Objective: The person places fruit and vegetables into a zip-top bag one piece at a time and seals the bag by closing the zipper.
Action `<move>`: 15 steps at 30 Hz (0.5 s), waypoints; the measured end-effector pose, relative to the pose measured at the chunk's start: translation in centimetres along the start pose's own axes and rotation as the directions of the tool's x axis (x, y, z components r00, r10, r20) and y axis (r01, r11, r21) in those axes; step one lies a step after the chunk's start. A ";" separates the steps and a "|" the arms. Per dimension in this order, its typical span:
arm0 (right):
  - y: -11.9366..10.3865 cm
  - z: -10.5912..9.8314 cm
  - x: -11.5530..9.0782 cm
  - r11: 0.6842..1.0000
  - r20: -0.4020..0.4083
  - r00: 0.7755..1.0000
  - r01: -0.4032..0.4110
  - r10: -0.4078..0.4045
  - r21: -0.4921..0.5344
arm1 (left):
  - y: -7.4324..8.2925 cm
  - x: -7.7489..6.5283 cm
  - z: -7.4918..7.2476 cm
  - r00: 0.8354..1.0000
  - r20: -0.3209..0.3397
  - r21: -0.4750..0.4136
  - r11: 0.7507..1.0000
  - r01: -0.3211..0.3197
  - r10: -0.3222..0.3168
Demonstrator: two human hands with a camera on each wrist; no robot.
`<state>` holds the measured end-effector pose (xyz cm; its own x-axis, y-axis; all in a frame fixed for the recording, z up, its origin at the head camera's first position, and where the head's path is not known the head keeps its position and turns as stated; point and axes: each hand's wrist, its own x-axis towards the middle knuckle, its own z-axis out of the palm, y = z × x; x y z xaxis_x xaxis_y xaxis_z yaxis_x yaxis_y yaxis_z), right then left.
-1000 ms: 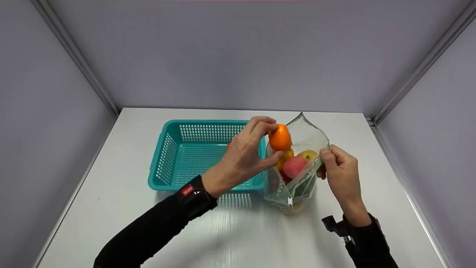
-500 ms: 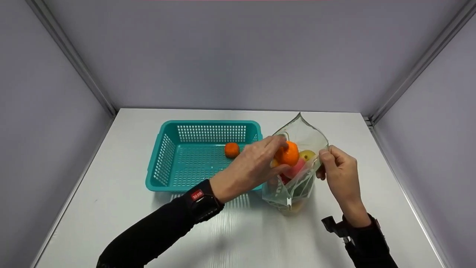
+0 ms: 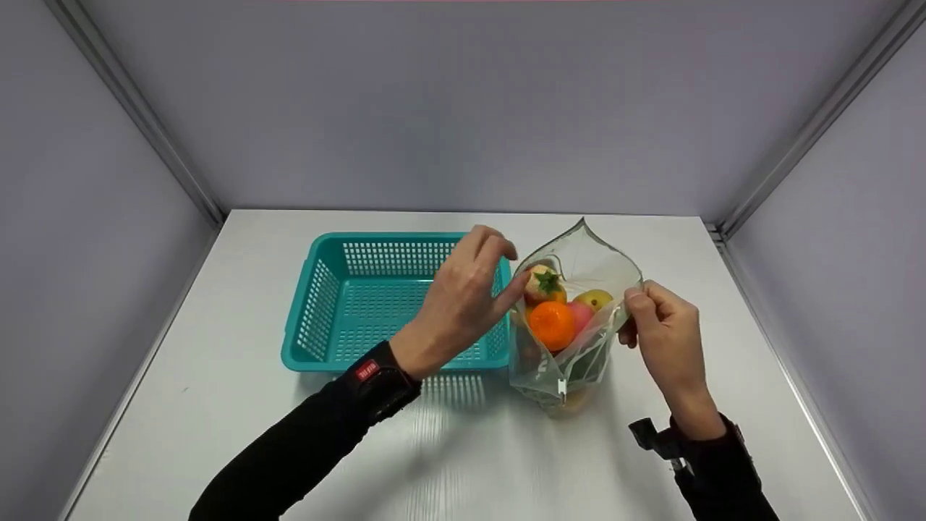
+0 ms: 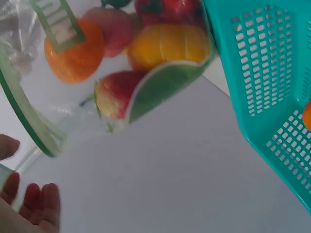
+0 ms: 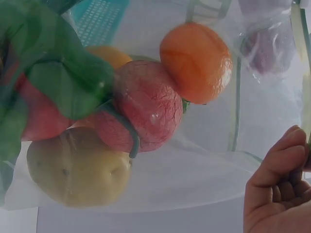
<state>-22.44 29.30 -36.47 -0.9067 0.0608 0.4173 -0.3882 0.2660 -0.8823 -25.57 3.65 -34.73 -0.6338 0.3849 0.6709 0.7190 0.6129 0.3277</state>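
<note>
In the head view my left hand [image 3: 463, 289] is over the right side of the teal basket [image 3: 318, 304], thumb near the left rim of a clear bag [image 3: 535, 369]. Its fingers are loosely bent and hold nothing; they show in the left wrist view too. My right hand [image 3: 665, 329] pinches the bag's right rim between thumb and fingers. An orange [image 3: 553, 325] lies on top inside the bag. Beside it are a pink round fruit [image 3: 582, 315], a yellow-green fruit [image 3: 595, 299] and a pale fruit with a green leafy top [image 3: 541, 281].
Another orange [image 4: 307, 115] sits in the basket, hidden by my left hand in the head view. Dark green produce [image 5: 63, 92] is lower in the bag. Basket and bag stand side by side on a white table [image 3: 217, 405], with grey walls [image 3: 463, 108] around.
My left hand moved the orange down into the bag and let go. It has since drawn back left over the basket. The right hand stays on the bag's rim.
</note>
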 end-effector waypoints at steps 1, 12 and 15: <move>0.0 0.0 0.1 1.000 -0.003 1.000 -0.001 0.001 -0.005 | -0.1 0.0 -0.2 0.995 0.048 0.009 0.996 0.084 -0.084; 0.0 -0.7 1.3 1.000 -0.015 1.000 -0.026 0.026 0.012 | 0.1 1.3 0.7 0.936 0.234 -0.144 0.943 0.300 -0.262; 0.1 -1.2 1.6 0.995 -0.051 0.997 -0.047 0.052 0.085 | 0.0 1.9 0.8 0.957 0.140 -0.185 0.942 0.279 -0.255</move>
<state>-23.74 30.61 -35.58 -0.9160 0.1238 0.3816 -0.3574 0.1804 -0.9164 -26.98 4.96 -34.02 -0.8298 0.3081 0.4653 0.5539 0.5571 0.6188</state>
